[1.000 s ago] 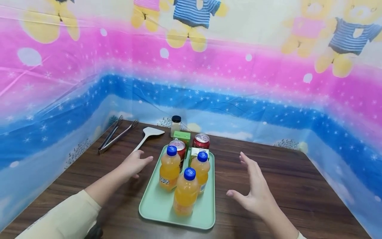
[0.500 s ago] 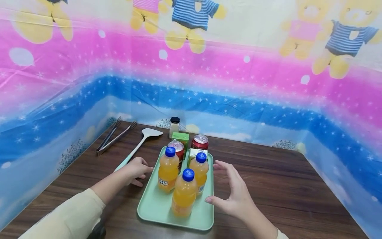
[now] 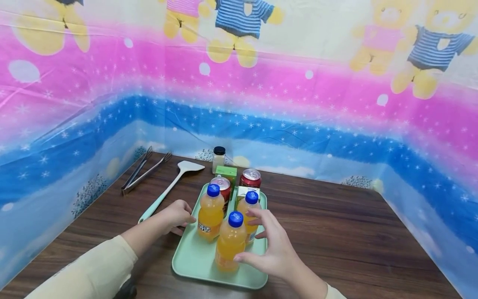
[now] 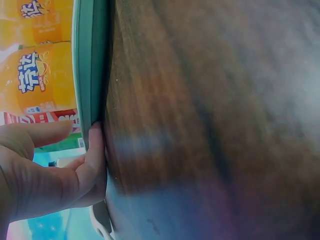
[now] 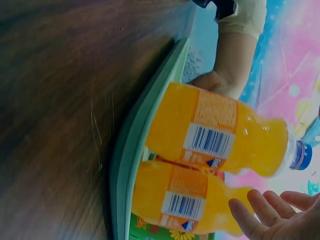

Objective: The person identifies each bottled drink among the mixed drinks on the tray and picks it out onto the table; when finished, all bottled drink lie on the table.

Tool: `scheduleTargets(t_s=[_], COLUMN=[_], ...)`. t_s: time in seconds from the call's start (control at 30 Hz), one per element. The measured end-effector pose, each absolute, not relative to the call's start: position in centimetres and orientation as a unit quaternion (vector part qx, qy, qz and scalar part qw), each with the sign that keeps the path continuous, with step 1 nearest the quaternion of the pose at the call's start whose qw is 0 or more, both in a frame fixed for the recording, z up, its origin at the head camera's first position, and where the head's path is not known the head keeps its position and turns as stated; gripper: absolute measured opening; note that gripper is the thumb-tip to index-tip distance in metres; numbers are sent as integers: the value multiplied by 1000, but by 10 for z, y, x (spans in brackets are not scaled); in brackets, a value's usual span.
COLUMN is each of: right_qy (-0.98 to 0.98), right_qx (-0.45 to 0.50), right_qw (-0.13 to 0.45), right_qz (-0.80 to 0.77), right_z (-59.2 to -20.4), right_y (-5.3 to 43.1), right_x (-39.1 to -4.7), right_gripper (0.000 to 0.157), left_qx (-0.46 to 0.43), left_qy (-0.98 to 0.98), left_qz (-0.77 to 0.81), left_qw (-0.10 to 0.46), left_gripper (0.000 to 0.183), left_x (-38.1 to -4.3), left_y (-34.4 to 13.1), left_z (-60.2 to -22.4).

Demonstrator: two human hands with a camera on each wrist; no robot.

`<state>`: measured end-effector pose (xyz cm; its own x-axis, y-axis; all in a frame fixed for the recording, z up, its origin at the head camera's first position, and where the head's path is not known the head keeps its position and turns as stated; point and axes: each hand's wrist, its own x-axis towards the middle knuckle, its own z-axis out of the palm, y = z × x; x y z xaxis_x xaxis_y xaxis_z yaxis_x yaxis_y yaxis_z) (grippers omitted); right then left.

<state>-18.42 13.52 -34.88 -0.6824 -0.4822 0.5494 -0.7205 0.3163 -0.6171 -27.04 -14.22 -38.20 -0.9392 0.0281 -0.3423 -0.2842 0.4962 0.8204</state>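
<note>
Three orange soda bottles with blue caps stand on a pale green tray [image 3: 194,261]: a front bottle [image 3: 228,249], a left bottle [image 3: 210,214] and a right bottle [image 3: 244,206]. My left hand [image 3: 177,216] holds the tray's left rim. In the left wrist view, its fingers [image 4: 96,150] lie against the outer wall, and the thumb reaches over the rim. My right hand [image 3: 272,247], fingers spread, hovers over the tray's right side. Its thumb overlaps the front bottle and its fingertips partly hide the right bottle. The right wrist view shows the fingertips [image 5: 250,210] beside a bottle's neck.
Behind the bottles are a red can [image 3: 222,185], a green carton [image 3: 228,172], a white-topped carton [image 3: 247,192] and another red can [image 3: 251,177]. A black-lidded jar [image 3: 219,160] stands at the back. A spatula [image 3: 168,189] and metal tongs [image 3: 145,174] lie on the left.
My left hand has moved right, from beside the tray onto its rim. My right hand has come left from the bare table to the front and right bottles. The bottles stay put.
</note>
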Motion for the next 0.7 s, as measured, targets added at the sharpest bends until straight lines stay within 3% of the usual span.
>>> scheduleTargets(t_s=[0.43, 0.7], right_qy=[-818, -831], right_qx=[335, 309], right_qw=[109, 137], right_qz=[455, 442], right_z=[-360, -363], right_y=[113, 102], right_x=[-179, -179], right_gripper=[71, 68], left_qx=[-71, -63], left_qy=[859, 861], left_qz=[486, 486], left_qw=[145, 136], left_gripper=[36, 37], left_x=[-267, -266], left_y=[-139, -139], left_z=[-381, -382])
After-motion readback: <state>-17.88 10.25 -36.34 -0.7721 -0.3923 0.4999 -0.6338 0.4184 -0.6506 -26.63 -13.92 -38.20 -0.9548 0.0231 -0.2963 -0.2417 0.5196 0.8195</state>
